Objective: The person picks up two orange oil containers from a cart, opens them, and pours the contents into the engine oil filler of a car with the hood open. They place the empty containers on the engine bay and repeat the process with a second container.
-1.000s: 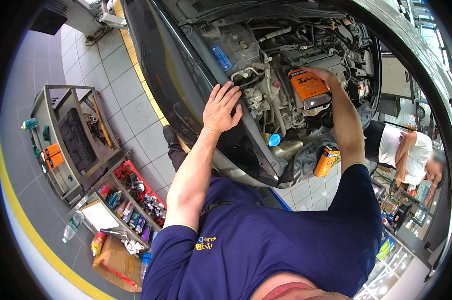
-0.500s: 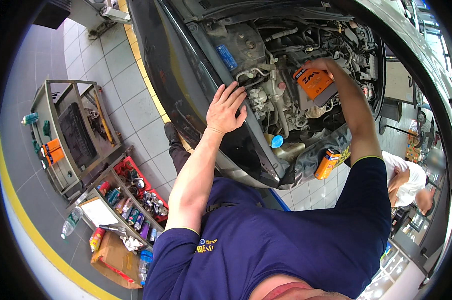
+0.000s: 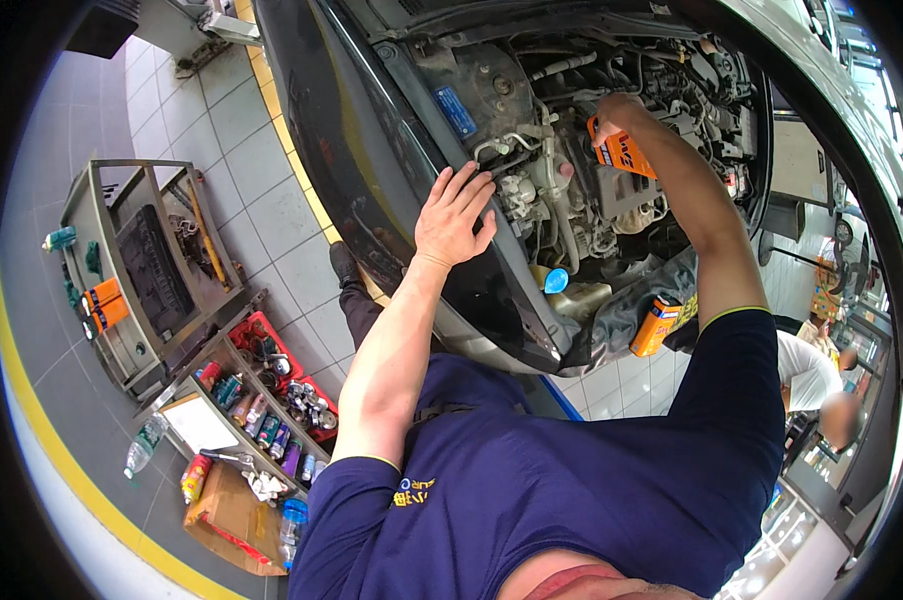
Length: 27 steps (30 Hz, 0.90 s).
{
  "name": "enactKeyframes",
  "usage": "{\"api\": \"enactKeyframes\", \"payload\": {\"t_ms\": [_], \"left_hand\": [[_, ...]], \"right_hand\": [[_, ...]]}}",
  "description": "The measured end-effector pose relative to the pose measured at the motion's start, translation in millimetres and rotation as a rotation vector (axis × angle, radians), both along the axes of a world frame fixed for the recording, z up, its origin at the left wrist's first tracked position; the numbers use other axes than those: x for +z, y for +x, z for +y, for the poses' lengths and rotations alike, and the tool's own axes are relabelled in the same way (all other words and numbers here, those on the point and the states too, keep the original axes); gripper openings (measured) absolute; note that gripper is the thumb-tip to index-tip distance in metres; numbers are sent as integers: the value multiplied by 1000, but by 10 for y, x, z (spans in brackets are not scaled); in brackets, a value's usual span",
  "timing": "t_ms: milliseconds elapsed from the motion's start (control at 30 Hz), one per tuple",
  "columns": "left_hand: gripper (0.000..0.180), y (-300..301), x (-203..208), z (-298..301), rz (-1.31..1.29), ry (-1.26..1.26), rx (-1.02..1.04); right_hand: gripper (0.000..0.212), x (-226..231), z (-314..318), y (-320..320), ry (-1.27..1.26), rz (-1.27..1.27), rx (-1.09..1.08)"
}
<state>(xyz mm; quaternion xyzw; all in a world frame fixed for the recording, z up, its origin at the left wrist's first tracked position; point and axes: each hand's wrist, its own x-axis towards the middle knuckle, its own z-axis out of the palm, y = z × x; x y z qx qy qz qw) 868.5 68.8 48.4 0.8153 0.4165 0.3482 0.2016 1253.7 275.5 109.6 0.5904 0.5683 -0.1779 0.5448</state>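
Observation:
My left hand lies flat on the dark fender at the edge of the engine bay, its fingers spread and holding nothing. My right hand reaches over the engine and is closed around one end of an orange rectangular can. The can is tilted, and my forearm hides part of it. Whether anything flows from it cannot be seen. A similar orange can stands on the dark fender cover at the near edge of the bay. A blue reservoir cap shows close by.
At the left stand a metal cart and a shelf with spray cans and red trays. A cardboard box and a plastic bottle are beside them. The raised hood arches at the right. Another person is beyond the car.
My right hand has moved slightly away with the orange can, which has turned and now sits more behind my forearm. My left hand stays on the fender. The other person has shifted.

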Motion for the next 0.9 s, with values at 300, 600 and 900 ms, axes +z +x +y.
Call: {"api": "enactKeyframes", "payload": {"t_ms": [300, 600, 900], "left_hand": [[43, -4, 12, 3, -6, -7, -2], [42, -1, 26, 4, 22, 13, 3], [44, 1, 14, 1, 27, 12, -8]], "right_hand": [[106, 45, -136, 348, 119, -4, -183], [108, 172, -678, 805, 345, 242, -446], [115, 155, -1305, 861, 665, 322, -510]]}}
